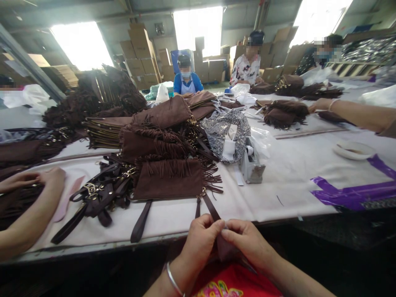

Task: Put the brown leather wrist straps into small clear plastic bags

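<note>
Just off the table's front edge, my left hand (202, 235) and my right hand (247, 239) pinch a dark brown wrist strap (213, 208) between thumbs and fingers, close together. The strap runs up to a gold clasp at the corner of a brown fringed pouch (168, 180), which lies flat on the table. Another strap loop (141, 222) hangs down toward the edge left of my hands. A heap of dark straps with gold clips (102, 189) lies left of the pouch. Behind it rises a pile of more brown pouches (154, 142).
A tape dispenser (253, 167) stands beside a patterned bag (222, 132). Purple plastic (340, 194) and a white tape roll (353, 150) lie at right. Co-workers' arms reach in at left (37, 214) and right (355, 113). Other people sit across the white-covered table (287, 173).
</note>
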A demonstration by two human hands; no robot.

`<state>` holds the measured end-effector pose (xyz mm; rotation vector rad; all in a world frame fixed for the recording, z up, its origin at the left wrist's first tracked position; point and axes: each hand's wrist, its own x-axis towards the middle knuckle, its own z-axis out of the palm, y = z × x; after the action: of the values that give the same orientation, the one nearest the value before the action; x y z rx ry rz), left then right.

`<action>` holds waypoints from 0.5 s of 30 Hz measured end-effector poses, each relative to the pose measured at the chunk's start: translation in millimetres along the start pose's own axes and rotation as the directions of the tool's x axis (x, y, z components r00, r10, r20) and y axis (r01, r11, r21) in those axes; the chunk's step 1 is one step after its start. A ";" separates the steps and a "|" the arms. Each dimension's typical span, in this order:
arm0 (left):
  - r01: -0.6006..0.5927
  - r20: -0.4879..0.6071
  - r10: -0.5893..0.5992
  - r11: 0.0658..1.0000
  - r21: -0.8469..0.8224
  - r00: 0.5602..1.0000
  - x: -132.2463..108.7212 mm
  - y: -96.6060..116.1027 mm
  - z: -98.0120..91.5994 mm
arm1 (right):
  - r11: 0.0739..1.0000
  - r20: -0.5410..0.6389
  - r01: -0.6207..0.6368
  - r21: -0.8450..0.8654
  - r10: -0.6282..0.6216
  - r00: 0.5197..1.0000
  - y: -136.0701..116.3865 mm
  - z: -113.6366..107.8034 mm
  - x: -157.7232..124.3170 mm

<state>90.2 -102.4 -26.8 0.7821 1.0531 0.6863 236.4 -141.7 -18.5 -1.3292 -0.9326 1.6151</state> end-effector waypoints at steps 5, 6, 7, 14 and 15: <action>0.094 0.004 -0.096 0.972 -0.215 0.995 9.2 23.1 -8.5 | 0.997 0.053 -0.028 -0.076 0.032 0.998 -4.5 -6.0 -11.5; 0.142 0.010 -0.145 0.952 -0.271 0.989 14.5 29.4 -10.7 | 0.993 0.074 -0.025 -0.118 0.034 0.997 -7.2 -8.3 -15.8; 0.194 0.016 -0.200 0.928 -0.319 0.980 20.7 34.6 -12.4 | 0.987 0.092 -0.020 -0.158 0.035 0.995 -9.6 -10.7 -19.9; 0.107 -0.152 -0.201 0.875 -0.473 0.968 48.3 28.6 4.5 | 0.949 0.004 -0.093 -0.302 0.099 0.995 -2.3 -20.1 -22.9; 0.104 -0.150 -0.197 0.873 -0.477 0.969 47.2 25.6 8.4 | 0.944 -0.038 -0.091 -0.318 0.083 0.996 -0.1 -19.5 -20.1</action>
<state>111.2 -52.3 -26.2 0.2123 1.0542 0.8512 257.7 -159.5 -14.2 -1.6265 -1.1723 1.5548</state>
